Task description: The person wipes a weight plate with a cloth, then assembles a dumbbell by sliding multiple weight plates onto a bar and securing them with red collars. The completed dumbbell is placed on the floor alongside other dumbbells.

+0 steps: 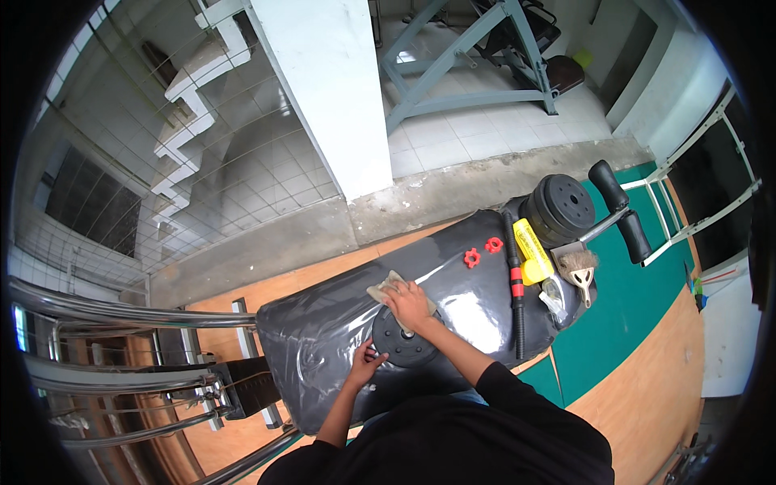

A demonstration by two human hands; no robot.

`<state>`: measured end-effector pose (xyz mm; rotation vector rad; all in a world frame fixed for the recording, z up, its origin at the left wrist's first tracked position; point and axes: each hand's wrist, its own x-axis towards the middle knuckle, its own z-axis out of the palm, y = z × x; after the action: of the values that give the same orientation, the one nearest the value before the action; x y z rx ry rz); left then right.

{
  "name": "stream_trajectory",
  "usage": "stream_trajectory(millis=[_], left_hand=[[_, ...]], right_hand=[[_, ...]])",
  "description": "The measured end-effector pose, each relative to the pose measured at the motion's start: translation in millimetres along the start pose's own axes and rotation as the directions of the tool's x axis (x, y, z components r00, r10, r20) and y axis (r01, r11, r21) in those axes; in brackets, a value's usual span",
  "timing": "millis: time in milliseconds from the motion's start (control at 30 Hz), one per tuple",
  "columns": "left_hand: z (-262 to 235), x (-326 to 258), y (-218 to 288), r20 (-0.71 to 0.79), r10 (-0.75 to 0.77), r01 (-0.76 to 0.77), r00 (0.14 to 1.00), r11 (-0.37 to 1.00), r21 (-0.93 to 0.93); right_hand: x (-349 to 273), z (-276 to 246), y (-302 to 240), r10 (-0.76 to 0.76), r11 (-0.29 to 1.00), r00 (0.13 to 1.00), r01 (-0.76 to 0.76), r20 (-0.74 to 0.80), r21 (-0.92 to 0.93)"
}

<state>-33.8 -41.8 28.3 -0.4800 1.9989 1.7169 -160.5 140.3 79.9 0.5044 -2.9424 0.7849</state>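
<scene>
A black round weight plate (398, 354) lies flat on a bench (311, 347) padded in dark grey and wrapped in glossy clear plastic. My left hand (365, 365) grips the plate's near-left rim with curled fingers. A crumpled beige cloth (377, 289) is under the fingers of my right hand (408, 307), at the plate's far edge. The right forearm covers part of the plate. Beyond it on the bench are two red star-shaped nuts (472, 258). Farther right lies a black dumbbell bar (519, 323) with a red middle.
Right of the bar are a yellow bottle (529, 246), a brush (579, 275) with a pale handle, and a clear plastic item (553, 301). Stacked black plates (559, 212) stand at the bench's far right end, near foam rollers (608, 184). Metal bars (162, 315) reach in from the left.
</scene>
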Motion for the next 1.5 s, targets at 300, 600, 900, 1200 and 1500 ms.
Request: stream_trajectory(millis=[300, 600, 900, 1200, 1500], left_hand=[[-6.3, 7.5, -6.3, 0.127, -0.159, 0.188, 0.979, 0.944, -0.27], [-2.2, -6.1, 17.9, 0.098, -0.118, 0.134, 0.988, 0.975, -0.175], [0.9, -1.9, 13.5, 0.037, -0.091, 0.092, 0.995, 0.994, -0.053], [14.5, -9.5, 1.7, -0.019, 0.272, -0.257, 0.962, 0.926, 0.275], [20.9, -5.6, -14.4, -0.053, 0.339, -0.301, 0.939, 0.888, 0.348]], right_hand=[[-74.3, 6.8, -42.0, -0.275, 0.944, 0.954, 0.291, 0.12, -0.153], [-163.6, -32.8, -18.9, -0.439, 0.871, 0.833, 0.487, 0.336, -0.069], [-180.7, -119.2, 25.0, -0.025, 0.995, 0.97, 0.001, 0.243, 0.096], [-65.8, -51.4, 53.3, 0.209, 0.973, 0.975, -0.2, -0.078, 0.112], [-136.1, -45.8, -7.2, 0.149, 0.981, 0.986, -0.156, -0.069, -0.114]])
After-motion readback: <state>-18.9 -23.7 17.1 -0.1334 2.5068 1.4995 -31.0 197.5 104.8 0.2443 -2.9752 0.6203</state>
